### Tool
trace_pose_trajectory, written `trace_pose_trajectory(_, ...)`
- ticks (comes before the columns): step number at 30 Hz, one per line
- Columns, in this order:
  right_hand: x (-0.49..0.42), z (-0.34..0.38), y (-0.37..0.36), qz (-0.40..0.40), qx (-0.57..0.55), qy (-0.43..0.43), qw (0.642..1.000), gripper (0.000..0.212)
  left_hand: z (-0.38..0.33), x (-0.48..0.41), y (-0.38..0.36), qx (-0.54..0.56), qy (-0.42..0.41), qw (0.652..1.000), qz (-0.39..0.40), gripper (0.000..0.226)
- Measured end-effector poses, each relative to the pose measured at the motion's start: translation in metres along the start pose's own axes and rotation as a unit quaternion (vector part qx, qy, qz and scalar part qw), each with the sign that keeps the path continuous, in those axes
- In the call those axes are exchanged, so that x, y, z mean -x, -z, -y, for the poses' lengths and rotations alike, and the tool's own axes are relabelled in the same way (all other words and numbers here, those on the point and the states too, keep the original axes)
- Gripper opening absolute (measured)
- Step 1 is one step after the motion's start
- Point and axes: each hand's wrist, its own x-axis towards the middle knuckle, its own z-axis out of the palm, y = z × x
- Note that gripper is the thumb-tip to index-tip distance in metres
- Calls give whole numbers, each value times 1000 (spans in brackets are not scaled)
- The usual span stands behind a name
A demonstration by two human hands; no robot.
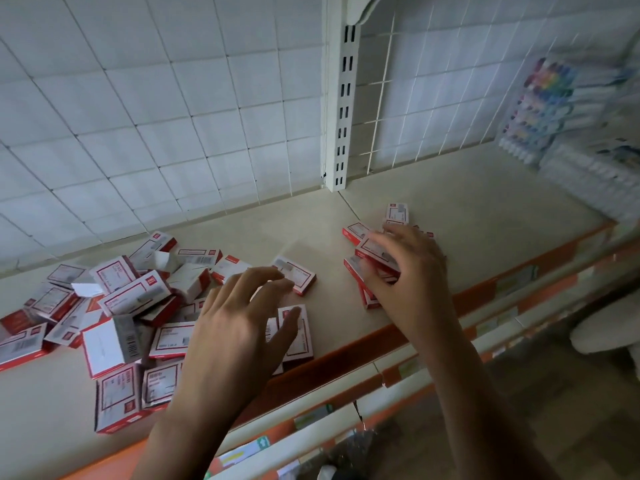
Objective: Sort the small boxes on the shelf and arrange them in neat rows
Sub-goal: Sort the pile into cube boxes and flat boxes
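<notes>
Small boxes heaped left, right hand seemingly gripping one

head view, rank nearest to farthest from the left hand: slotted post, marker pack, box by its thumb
1. box by the thumb, just under the left hand, shelf front
2. slotted post, back centre
3. marker pack, far right

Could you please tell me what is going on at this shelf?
A person is sorting small red-and-white boxes on a shelf. The right hand holds the top box of a small cluster on the right; the left hand hovers open over two loose boxes mid-shelf. Most lie in a jumbled pile on the left; no neat row yet.
</notes>
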Motion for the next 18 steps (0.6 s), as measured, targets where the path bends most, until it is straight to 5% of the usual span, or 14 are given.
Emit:
trace_pose_trajectory(4, 7, 39, -2, -2, -66, 74, 995, 34, 23, 18, 17, -11, 48, 999, -10, 32)
trace_pose_trajectory(8, 17, 74, -14, 112, -116, 139, 977, 32, 47, 42, 37, -23, 88, 995, -26, 31)
trace_pose_trajectory(18, 49, 87, -13, 290, -20, 103, 951, 67, 56, 74, 43, -19, 37, 999, 35, 33)
